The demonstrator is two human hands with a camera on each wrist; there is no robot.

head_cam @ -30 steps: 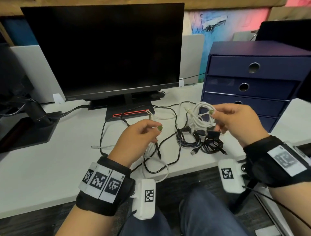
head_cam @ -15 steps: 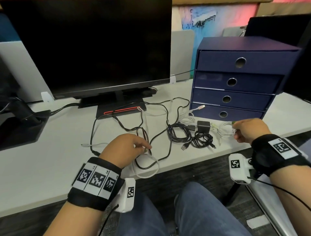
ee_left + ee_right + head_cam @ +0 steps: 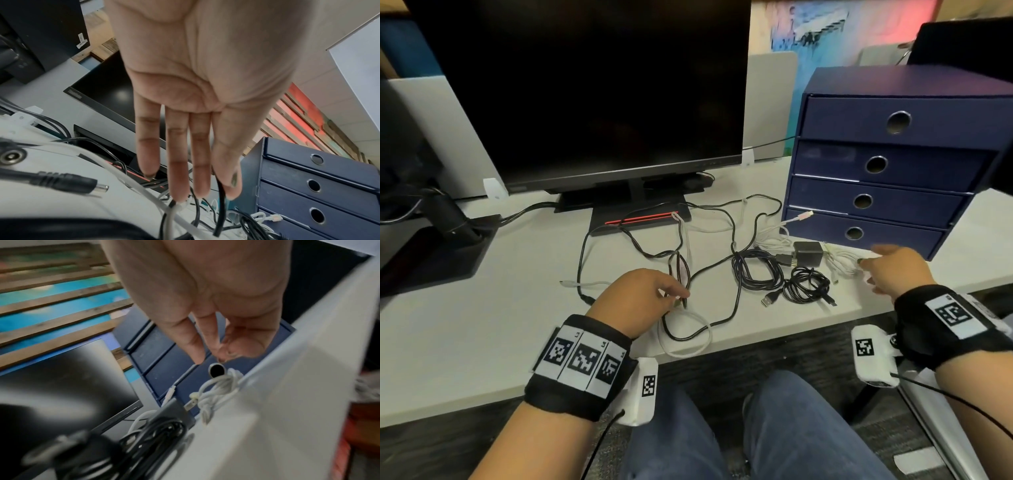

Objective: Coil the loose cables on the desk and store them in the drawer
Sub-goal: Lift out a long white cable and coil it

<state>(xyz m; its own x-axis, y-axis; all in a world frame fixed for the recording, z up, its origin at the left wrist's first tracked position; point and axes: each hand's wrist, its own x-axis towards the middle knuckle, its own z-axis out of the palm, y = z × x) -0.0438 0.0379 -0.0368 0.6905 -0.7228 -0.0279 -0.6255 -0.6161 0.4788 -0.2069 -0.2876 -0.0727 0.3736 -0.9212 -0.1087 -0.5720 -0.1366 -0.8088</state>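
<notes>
My left hand (image 3: 681,296) is low over the desk, with the fingers held straight. In the left wrist view its thumb and forefinger pinch a loose black cable (image 3: 218,211) that runs on across the desk (image 3: 736,298). A white cable loop (image 3: 688,346) hangs over the desk edge below it. My right hand (image 3: 869,260) hovers with relaxed fingers (image 3: 197,353) and holds nothing. It is just right of the coiled white cable (image 3: 840,262), which lies on the desk in front of the blue drawer unit (image 3: 893,164). All the drawers are closed.
Two black coiled cables (image 3: 756,270) (image 3: 806,284) and a black charger (image 3: 808,253) lie between my hands. A monitor (image 3: 585,85) on its stand fills the back of the white desk (image 3: 482,325). My knees are under the desk edge.
My right hand carried the white coil down and right to the desk by the drawer unit and let go of it. My left hand sank from chest height to the cables on the desk.
</notes>
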